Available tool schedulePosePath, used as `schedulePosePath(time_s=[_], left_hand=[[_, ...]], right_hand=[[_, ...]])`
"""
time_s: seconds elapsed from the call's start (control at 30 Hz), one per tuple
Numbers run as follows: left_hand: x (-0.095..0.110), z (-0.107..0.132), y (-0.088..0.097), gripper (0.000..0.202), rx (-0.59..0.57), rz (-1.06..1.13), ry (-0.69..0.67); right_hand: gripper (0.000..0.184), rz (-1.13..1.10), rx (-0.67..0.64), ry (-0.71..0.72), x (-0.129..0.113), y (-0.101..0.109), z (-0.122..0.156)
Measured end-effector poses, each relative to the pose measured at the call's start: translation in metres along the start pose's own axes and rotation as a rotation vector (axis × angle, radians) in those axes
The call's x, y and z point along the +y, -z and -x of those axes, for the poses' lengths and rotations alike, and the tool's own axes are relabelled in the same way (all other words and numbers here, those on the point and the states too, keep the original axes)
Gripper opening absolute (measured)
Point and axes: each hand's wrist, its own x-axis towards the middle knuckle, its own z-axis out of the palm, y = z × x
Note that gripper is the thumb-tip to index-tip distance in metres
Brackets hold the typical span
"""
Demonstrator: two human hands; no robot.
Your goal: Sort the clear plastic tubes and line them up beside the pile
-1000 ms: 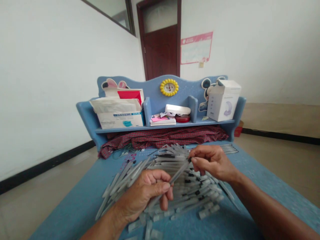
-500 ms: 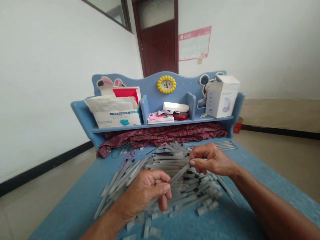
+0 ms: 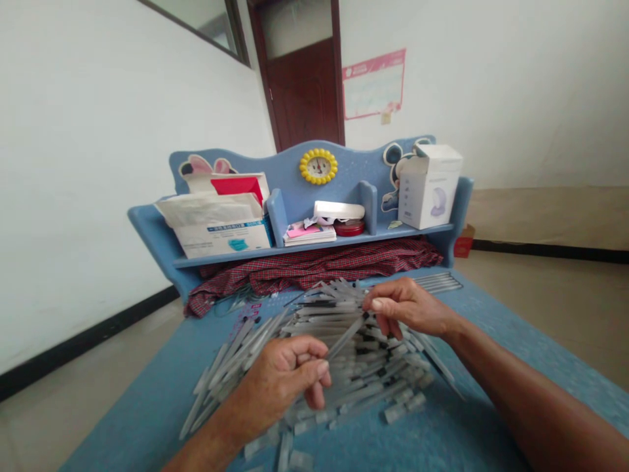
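Note:
A heap of clear plastic pens (image 3: 344, 357) with black tips lies spread on the blue desk (image 3: 147, 406). One pen barrel (image 3: 344, 339) slants up from my left hand (image 3: 287, 380), whose fingers are curled round its lower end. My right hand (image 3: 405, 308) pinches the upper end of the same pen, just above the heap. Loose clear caps (image 3: 400, 410) lie at the near edge of the heap.
A blue shelf unit (image 3: 314, 246) stands at the desk's back with a box of face masks (image 3: 221, 233), papers, a red tin (image 3: 350, 227) and a white carton (image 3: 430, 187). A red checked cloth (image 3: 314, 269) lies under it. A dark door (image 3: 304, 92) is behind.
My view has shifted a little, so everything sits slightly lower and to the left. Both hands keep hold of the same pen and have barely moved relative to the heap.

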Motion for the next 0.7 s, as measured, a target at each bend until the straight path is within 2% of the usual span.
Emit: schedulePosePath(time_s=[0.1, 0.3, 0.43, 0.6, 0.7], left_hand=[[-0.0024, -0.0006, 0.0013, 0.024, -0.008, 0.003, -0.007], [-0.0039, -0.0014, 0.0011, 0.022, -0.016, -0.019, -0.001], [0.0003, -0.0010, 0.0000, 0.022, 0.007, -0.027, 0.008], [0.0010, -0.0015, -0.0002, 0.021, -0.003, -0.059, 0.014], [-0.0006, -0.0012, -0.0004, 0.022, 0.004, -0.043, 0.018]], right_hand=[[0.035, -0.056, -0.024, -0.003, 0.0000, -0.0022, 0.0000], [0.045, 0.109, 0.005, -0.036, 0.0013, -0.0077, -0.0009], [0.037, 0.043, -0.013, -0.014, -0.0022, -0.0051, 0.0001], [0.046, 0.095, -0.019, -0.027, -0.0013, -0.0057, -0.0001], [0.043, 0.090, -0.027, -0.026, -0.0010, -0.0054, -0.0004]])
